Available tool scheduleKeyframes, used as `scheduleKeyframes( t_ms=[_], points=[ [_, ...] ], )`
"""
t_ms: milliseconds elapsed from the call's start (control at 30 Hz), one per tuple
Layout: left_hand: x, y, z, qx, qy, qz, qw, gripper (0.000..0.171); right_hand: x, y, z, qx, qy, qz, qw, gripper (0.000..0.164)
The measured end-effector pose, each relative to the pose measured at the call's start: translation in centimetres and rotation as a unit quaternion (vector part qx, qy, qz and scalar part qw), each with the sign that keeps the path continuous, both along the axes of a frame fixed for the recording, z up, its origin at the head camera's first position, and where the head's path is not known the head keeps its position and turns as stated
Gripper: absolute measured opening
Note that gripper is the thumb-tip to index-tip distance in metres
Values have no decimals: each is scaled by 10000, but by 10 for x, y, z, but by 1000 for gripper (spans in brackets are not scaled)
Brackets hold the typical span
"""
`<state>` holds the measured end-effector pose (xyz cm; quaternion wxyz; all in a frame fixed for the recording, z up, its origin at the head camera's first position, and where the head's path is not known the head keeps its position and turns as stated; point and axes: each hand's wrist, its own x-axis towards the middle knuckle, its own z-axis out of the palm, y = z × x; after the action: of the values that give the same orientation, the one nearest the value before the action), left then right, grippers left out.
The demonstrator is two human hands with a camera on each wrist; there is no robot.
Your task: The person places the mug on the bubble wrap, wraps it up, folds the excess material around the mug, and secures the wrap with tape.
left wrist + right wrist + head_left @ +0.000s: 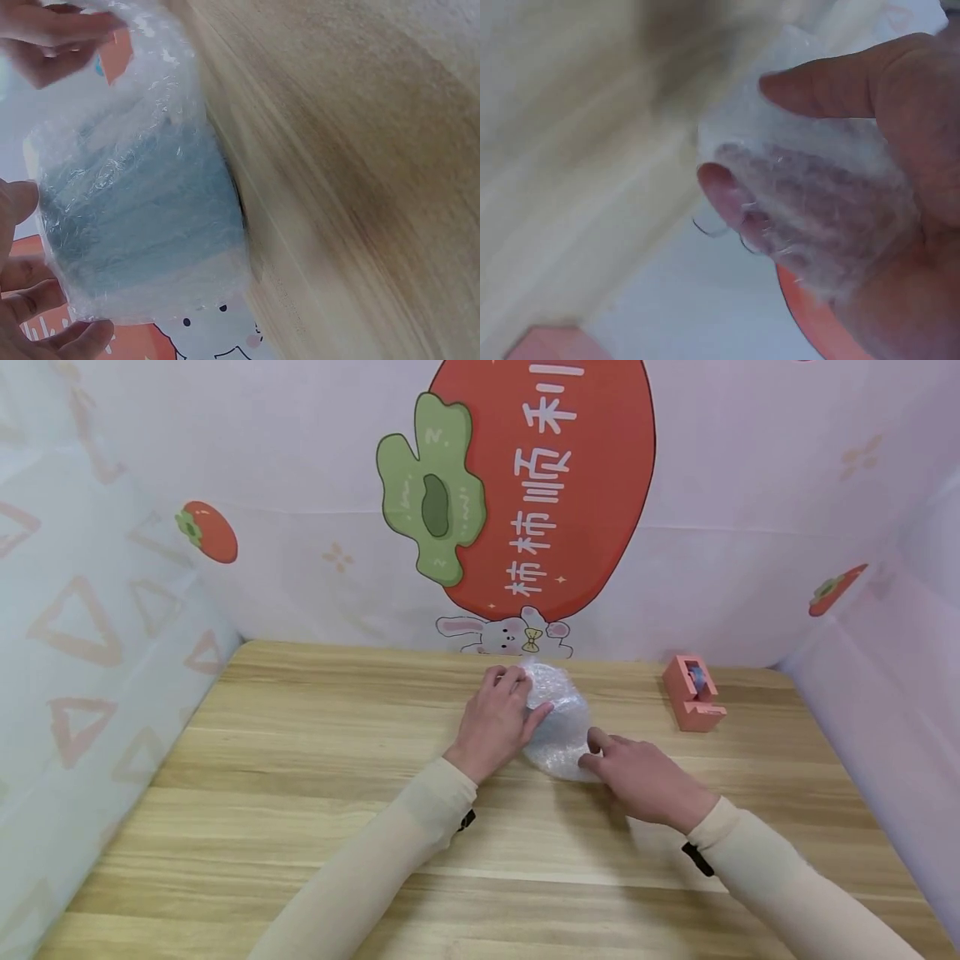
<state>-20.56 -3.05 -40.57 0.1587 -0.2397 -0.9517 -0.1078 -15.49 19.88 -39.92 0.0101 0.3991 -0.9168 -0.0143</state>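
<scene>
One bubble-wrap pkg (564, 731) btwn L grip (493, 718) (holding left side) & R grip (647, 779) (pinching nr-right edge).

The person is wearing long cream sleeves; the left sleeve (367, 872) and right sleeve (795, 881) are showing a faint greenish tint near the cuffs. A left black band (467, 820) and right black band (699, 859) are peeking out along their inner edges.

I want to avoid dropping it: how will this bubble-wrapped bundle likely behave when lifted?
The bundle probably holds its shape around the bluish contents, whose edges look fairly straight. Its loose bubble wrap will likely flop, being thin and translucent. Its glossy surface may feel slippery.
</scene>
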Motion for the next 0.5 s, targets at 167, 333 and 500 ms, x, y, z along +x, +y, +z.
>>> scheduleKeyframes(
  t_ms=[167,333,500],
  points=[
    [0,0,0,52,-39,-3,10000,52,-3,1,18,-347,409,337,9980,25],
    [0,0,1,293,-163,-142,9993,51,-8,-4,35,-979,696,578,9911,29],
    [-1,-2,2,521,-401,-297,9974,51,-15,-7,40,-1858,557,468,9799,36]
  ],
)
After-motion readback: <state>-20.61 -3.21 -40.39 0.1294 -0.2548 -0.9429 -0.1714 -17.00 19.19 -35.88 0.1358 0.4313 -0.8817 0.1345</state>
